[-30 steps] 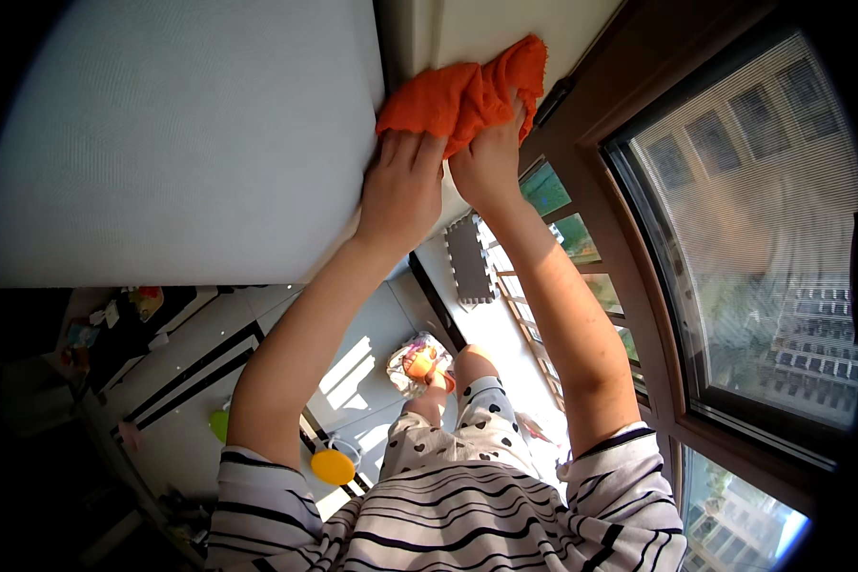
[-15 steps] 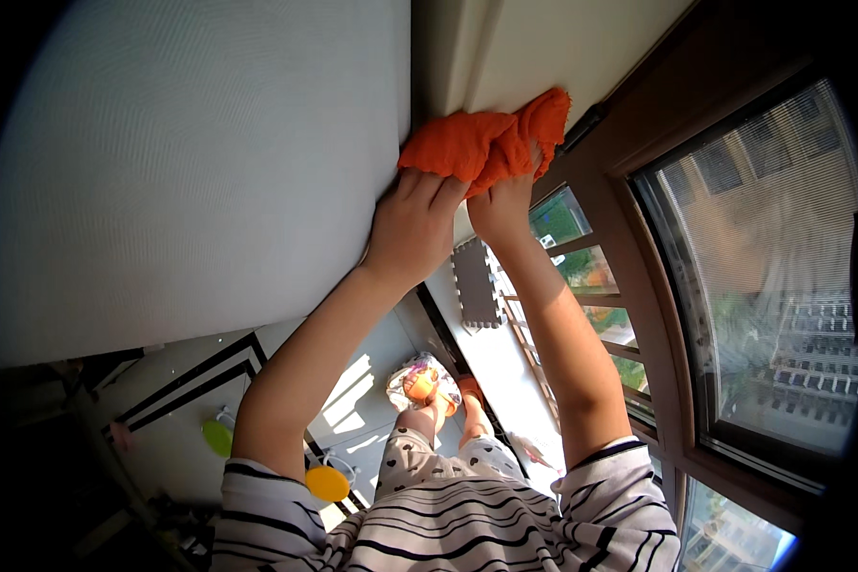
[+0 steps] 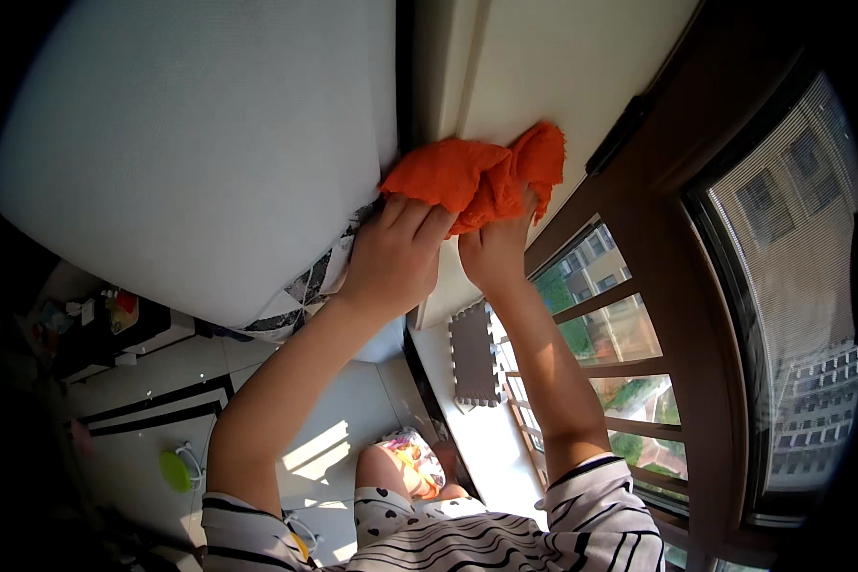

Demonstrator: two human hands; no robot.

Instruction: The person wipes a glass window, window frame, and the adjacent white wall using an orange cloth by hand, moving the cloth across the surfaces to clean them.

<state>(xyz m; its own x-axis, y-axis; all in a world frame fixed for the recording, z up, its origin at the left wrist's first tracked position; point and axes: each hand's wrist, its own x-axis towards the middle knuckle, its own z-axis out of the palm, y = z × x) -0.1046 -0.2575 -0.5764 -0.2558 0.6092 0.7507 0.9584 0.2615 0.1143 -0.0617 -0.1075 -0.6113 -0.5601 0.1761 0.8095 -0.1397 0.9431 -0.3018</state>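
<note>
An orange cloth [image 3: 448, 172], bunched and creased, is against the cream-coloured wall surface [image 3: 543, 71]. My left hand [image 3: 396, 255] has its fingers bent into the cloth's lower left part, close to the edge of a large pale panel-like thing [image 3: 200, 143]. Beside it, my right hand [image 3: 494, 250] grips the cloth's right part, and its fingertips are hidden in the folds. Both arms are stretched out, and the hands are only a little apart.
To the right stands a brown-framed window [image 3: 686, 286] with a dark handle [image 3: 620, 133]. Below the hands, a grey interlocking foam mat [image 3: 475, 353] lies on a white ledge [image 3: 491, 439]. Black-and-white patterned fabric [image 3: 305, 286] shows under the pale panel. Sunlit tiled floor [image 3: 338, 410] lies lower down.
My view has shifted, so the cloth and hands appear slightly lower and to the left. The patterned fabric under the pale panel has come into sight. Both hands keep their hold on the cloth.
</note>
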